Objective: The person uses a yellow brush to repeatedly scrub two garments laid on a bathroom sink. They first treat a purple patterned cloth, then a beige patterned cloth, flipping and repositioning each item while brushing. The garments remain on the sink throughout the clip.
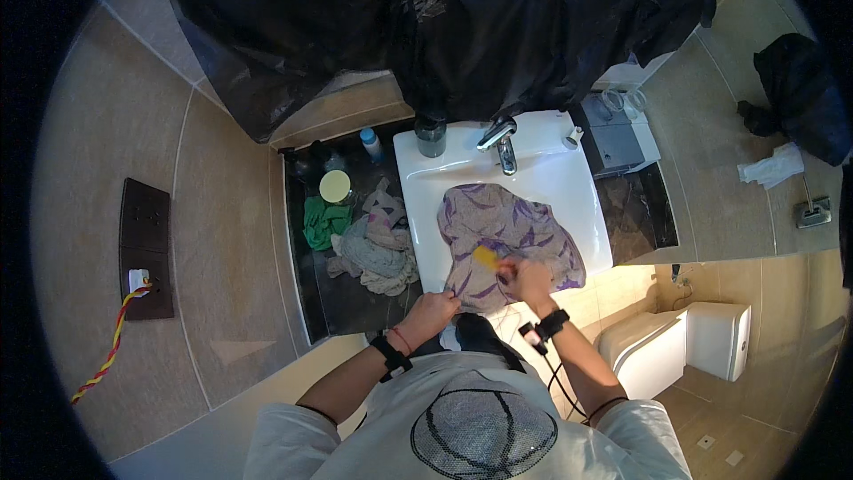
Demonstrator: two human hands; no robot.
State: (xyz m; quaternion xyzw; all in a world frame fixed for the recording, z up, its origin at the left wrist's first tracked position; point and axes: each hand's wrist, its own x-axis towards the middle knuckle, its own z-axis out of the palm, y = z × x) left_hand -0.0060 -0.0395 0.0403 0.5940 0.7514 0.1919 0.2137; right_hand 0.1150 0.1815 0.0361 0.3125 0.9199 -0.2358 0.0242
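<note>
Head view: nearest me, my left hand (433, 310) pinches the near hem of the grey-and-purple patterned cloth (506, 231), pinning it flat over the white ceramic basin (577, 200). My right hand (526, 280) is closed around a small yellow brush (485, 256), pressed onto the cloth's middle. Left, on the dark stone table (355, 302), crumpled grey and green rags (360, 240) wait aside. Beyond stands the chrome tap (500, 142).

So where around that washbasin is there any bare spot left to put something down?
The dark counter is bare in front of the grey clothes pile. The basin is bare between tap and purple cloth. Crowded: the cloth under both hands, left hand and right hand, and the counter's back corner with bottles.
</note>
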